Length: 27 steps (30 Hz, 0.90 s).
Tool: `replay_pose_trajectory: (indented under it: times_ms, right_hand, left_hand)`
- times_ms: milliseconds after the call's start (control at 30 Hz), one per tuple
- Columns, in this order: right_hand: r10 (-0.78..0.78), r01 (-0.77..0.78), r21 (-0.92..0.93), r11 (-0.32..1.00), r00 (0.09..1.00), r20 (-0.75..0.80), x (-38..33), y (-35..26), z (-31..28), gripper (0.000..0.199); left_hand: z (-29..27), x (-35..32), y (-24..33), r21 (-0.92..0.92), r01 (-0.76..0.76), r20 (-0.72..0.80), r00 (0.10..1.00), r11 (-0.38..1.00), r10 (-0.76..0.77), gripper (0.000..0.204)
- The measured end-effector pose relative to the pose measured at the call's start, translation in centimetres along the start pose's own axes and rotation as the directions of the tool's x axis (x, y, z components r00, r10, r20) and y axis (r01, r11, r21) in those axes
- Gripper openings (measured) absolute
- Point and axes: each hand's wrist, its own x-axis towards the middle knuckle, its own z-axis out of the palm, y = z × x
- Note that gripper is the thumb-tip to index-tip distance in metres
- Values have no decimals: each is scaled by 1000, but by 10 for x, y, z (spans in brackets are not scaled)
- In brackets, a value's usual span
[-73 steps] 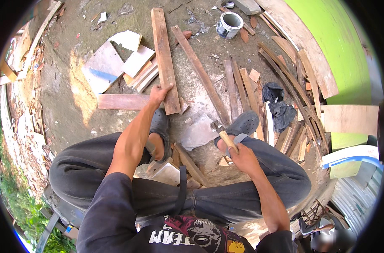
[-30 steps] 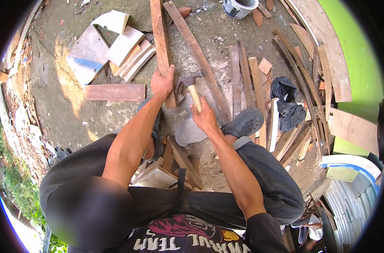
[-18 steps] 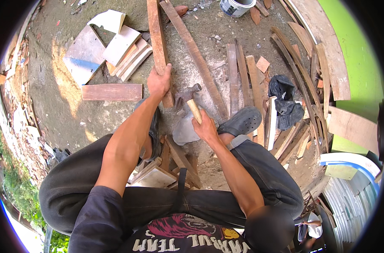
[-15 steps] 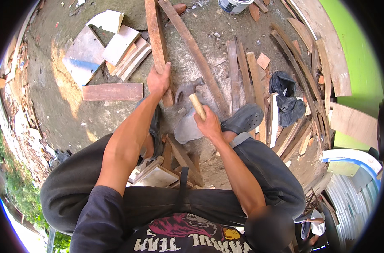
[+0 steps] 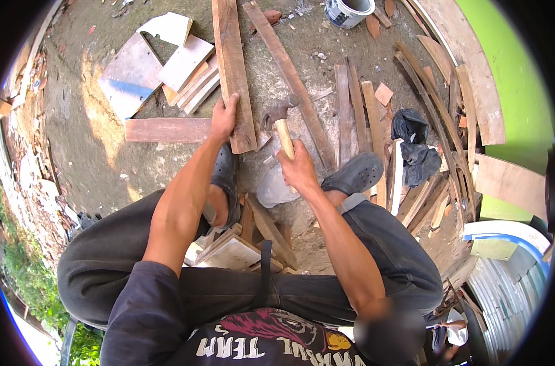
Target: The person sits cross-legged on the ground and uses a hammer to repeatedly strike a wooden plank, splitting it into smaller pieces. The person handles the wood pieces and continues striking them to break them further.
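My left hand (image 5: 225, 117) is closed round the edge of a long brown wooden board (image 5: 233, 67), near its lower end, thumb on top. The board's broad face shows, and its far end runs out of the top of the view. In my right hand (image 5: 298, 167) is a claw hammer (image 5: 284, 135), gripped by its pale wooden handle. Its dark metal head lies just right of the board's lower end, apart from my left hand. A grey stone-like lump (image 5: 276, 186) rests on the ground below the hammer, between my feet.
A thin plank (image 5: 289, 79) lies right of the board. White panel pieces (image 5: 131, 76) and a reddish plank (image 5: 167, 130) are to the left. On the right are several wood strips (image 5: 375, 128) and a black plastic bag (image 5: 414, 149). A bucket (image 5: 348, 13) stands at the far side.
The board has turned so that its broad face shows more. My right hand has swung the hammer, and its head now sits higher and closer to the board's end.
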Motion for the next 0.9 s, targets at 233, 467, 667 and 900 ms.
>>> replay_pose_trajectory:
  times_ms: [233, 467, 667, 900]
  right_hand:
    - [65, -17, 218, 976, 974, -217, -7, -31, 37, 30]
    - [172, -173, -51, 984, 985, -21, -21, -27, 54, 30]
    - [32, -2, 129, 992, 972, -234, -12, -42, 26, 28]
    - [107, -99, -110, 989, 992, 64, -29, -24, 30, 36]
  left_hand:
    - [-1, 6, -13, -62, 21, -36, 999, 998, -24, 59]
    - [4, -7, -3, 46, -16, -96, 995, 999, 20, 54]
    - [17, -17, 10, 159, -62, -198, 976, 985, 93, 61]
    - [20, -16, 10, 276, -34, -231, 968, 961, 100, 58]
